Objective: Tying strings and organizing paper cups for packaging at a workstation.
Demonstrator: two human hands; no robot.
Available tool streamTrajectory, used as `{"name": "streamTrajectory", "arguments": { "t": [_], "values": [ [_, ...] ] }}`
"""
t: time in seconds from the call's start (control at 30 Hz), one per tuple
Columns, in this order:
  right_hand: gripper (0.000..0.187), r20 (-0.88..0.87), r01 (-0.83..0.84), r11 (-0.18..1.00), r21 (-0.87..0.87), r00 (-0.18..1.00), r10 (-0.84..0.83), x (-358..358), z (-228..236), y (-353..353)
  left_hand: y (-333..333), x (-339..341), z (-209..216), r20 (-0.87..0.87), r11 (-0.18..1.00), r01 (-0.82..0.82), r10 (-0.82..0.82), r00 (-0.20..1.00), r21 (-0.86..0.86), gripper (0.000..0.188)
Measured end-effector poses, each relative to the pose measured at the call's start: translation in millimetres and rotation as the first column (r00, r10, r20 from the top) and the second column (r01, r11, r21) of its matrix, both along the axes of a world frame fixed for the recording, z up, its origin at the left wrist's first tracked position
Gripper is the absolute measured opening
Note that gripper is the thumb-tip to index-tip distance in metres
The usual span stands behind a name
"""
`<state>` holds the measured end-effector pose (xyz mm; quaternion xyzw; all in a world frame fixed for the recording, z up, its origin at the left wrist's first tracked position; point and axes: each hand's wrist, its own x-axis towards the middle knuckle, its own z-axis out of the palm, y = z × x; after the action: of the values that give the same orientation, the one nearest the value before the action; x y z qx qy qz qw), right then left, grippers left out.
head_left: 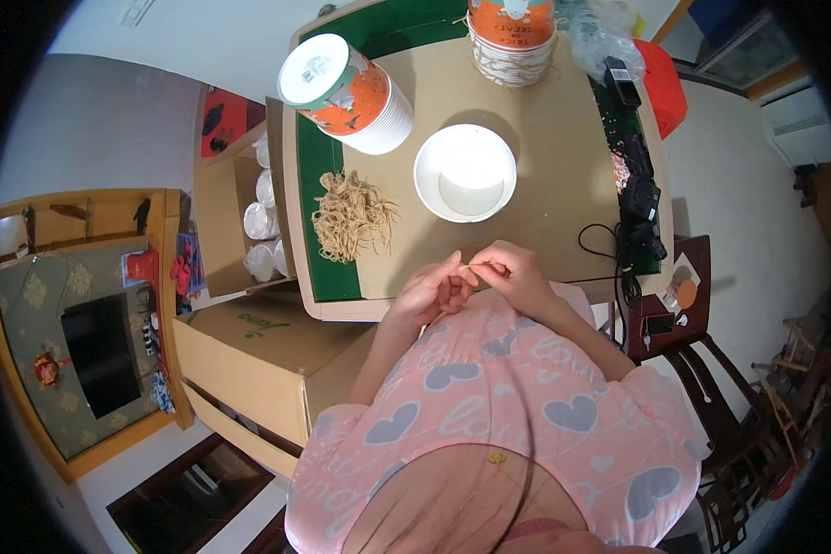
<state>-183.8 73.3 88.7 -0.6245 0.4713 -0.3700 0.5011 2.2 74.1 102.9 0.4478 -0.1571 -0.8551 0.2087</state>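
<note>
Handling something this small well calls, I judge, for a light pinch close to the end, one hand steadying while the other works, so that the fibre neither frays nor slips. The thing in question, a tiny pale strand (467, 267), sits at the meeting fingertips on the wearer's side of the white bucket (465, 175); it looks like twine, though it is too small to be sure. Keeping both hands over the tabletop (554, 222), short of the bucket, should leave the strand easy to see and the bucket unknocked.

The right hand (515, 275) comes in from the bucket's near right, knuckles up, its grip together, thumb and forefinger clamped on the strand. The left hand (434, 289) lies to the bucket's near left, turned partly palm-up, fingers curled and thumb raised; its grip is nearly together, but I cannot tell whether it clamps the strand. Both forearms angle inward. A loose heap of tan twine (351, 220) lies left of the bucket.
</note>
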Motion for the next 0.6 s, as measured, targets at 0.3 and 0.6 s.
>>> {"name": "streamTrajectory", "arguments": {
  "t": [0.3,0.6],
  "values": [
    [0.004,0.02,-0.009,0.999,-0.043,1.0,0.01,0.5,1.7,1.5,5.3,8.9,-18.7,-0.108,0.999,-0.046,0.047,0.993,0.009,0.024],
    [0.009,0.068,-0.078,0.991,0.106,0.995,0.071,-1.8,1.4,0.9,7.7,8.8,-17.9,0.114,0.973,-0.053,0.08,0.99,-0.224,0.013]
  ]
}}
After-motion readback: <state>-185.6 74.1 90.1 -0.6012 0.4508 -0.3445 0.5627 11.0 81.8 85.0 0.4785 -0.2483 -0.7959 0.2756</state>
